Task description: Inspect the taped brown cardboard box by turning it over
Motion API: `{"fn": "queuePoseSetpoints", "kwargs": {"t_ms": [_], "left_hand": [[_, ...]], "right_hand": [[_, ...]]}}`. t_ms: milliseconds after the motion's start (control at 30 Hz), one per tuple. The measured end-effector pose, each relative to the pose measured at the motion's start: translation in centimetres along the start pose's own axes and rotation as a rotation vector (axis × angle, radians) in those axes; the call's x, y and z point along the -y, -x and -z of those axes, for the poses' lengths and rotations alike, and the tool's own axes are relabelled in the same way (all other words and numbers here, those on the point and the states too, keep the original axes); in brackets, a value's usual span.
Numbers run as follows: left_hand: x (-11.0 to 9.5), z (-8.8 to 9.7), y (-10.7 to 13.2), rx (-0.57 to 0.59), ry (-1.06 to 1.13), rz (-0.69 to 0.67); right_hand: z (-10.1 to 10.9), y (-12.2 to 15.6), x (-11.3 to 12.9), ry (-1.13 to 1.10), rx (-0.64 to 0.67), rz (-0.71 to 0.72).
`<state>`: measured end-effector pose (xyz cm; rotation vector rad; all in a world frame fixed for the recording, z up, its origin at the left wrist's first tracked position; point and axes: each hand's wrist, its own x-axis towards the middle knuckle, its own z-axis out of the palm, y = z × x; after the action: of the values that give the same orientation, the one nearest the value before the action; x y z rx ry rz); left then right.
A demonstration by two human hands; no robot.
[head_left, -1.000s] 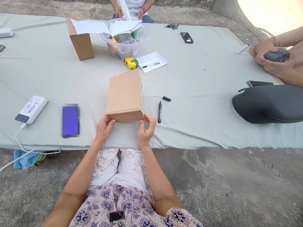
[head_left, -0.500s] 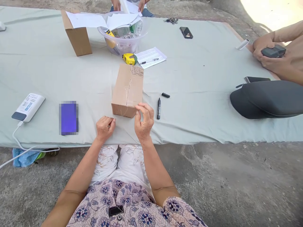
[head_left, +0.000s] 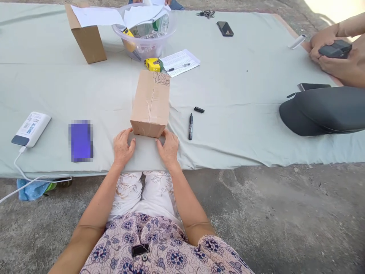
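Observation:
A brown cardboard box [head_left: 151, 102] lies on the pale green cloth [head_left: 228, 95] straight ahead of me, its taped seam facing up. My left hand [head_left: 122, 146] rests flat on the cloth at the box's near left corner, fingers stretched out and touching it. My right hand [head_left: 168, 146] lies flat at the near right corner, fingers open against the box's lower edge. Neither hand holds anything. A black marker [head_left: 190, 126] and its separate cap [head_left: 199, 110] lie just right of the box.
Behind the box are a yellow tape measure [head_left: 154, 64], a printed sheet with a pen [head_left: 180, 62], a clear bowl of items [head_left: 144, 32] and a second cardboard box [head_left: 87, 38]. A power bank [head_left: 30, 129] and blurred purple phone [head_left: 81, 140] lie left. Another person's hands hold a device [head_left: 334, 49] at right, above a black cap [head_left: 323, 110].
The box was turned from its broad face onto a narrower side, seam now up. Both hands let go, then came down flat on the cloth against its near corners.

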<state>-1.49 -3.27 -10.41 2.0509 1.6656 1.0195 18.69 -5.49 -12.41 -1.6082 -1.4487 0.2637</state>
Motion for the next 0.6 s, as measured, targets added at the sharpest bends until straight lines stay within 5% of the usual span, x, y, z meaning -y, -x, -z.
{"fn": "queuePoseSetpoints", "kwargs": {"t_ms": [233, 600], "left_hand": [[-0.1, 0.3, 0.0, 0.017, 0.048, 0.007], [-0.1, 0.7, -0.2, -0.004, 0.109, 0.082]], "right_hand": [[0.5, 0.5, -0.1, -0.130, -0.037, 0.007], [1.6, 0.6, 0.5, -0.229, -0.039, 0.231]]}}
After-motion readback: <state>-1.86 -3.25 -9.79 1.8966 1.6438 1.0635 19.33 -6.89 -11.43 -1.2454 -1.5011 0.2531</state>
